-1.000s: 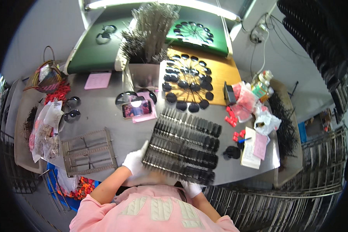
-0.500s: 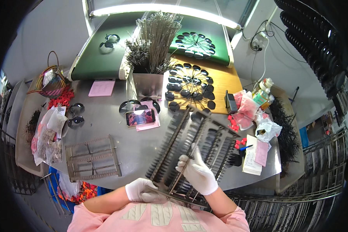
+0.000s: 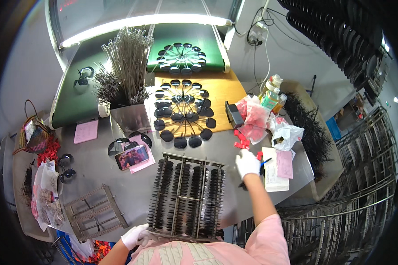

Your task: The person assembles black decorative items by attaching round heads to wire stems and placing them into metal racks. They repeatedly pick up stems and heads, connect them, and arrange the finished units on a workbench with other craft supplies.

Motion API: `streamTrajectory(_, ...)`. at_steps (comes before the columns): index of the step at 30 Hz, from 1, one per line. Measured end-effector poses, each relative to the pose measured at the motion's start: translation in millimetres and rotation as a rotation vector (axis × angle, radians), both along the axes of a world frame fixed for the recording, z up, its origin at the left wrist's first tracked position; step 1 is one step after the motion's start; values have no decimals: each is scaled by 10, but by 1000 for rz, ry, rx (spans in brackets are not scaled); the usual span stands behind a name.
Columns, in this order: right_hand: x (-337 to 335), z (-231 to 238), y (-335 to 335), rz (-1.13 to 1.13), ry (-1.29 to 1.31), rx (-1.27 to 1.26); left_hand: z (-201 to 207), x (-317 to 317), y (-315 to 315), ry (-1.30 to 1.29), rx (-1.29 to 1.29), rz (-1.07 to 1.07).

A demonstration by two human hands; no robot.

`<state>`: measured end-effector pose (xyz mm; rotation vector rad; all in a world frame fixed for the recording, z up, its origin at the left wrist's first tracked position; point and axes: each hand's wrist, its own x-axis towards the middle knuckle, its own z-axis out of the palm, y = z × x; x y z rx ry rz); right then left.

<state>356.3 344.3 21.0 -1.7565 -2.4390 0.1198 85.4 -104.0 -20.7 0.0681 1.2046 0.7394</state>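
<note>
A metal rack (image 3: 177, 198) filled with rows of dark lens-like pieces lies on the table at my front. My left hand (image 3: 136, 236), in a white glove, has curled fingers on the rack's near left corner. My right hand (image 3: 246, 164), also gloved, is at the red pieces (image 3: 242, 143) right of the rack. Its fingers look drawn together; what is in them, if anything, is hidden. Beside that hand lie a notebook (image 3: 274, 181) with a blue pen (image 3: 266, 162) and a pink slip (image 3: 284, 164).
An unloaded metal rack (image 3: 95, 212) lies at left. Beyond are a phone (image 3: 131, 157), sunglasses (image 3: 67, 168), a metal box (image 3: 132, 118) of thin rods and a wooden board (image 3: 227, 86) with rings of dark lenses. Bottles (image 3: 269, 99) and plastic bags (image 3: 286, 134) stand at right.
The loaded rack has gone from tilted in both hands to lying on the table. My right hand has left it and moved right to the red pieces. The view has shifted.
</note>
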Motion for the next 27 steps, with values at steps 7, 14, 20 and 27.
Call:
streamTrajectory(7,361,-719,609,-139,-206,-168,530,-124,53,516,104,-66)
streamTrajectory(14,452,-625,111,-5,312,-161,648,38,173,945,252,-62)
streamTrajectory(20,217,-242,-1154,420,623,8,645,433,288,1441,744,-127)
streamTrajectory(27,54,-206,-1453,829,442,-112,478,736,345,1579,1237,-461)
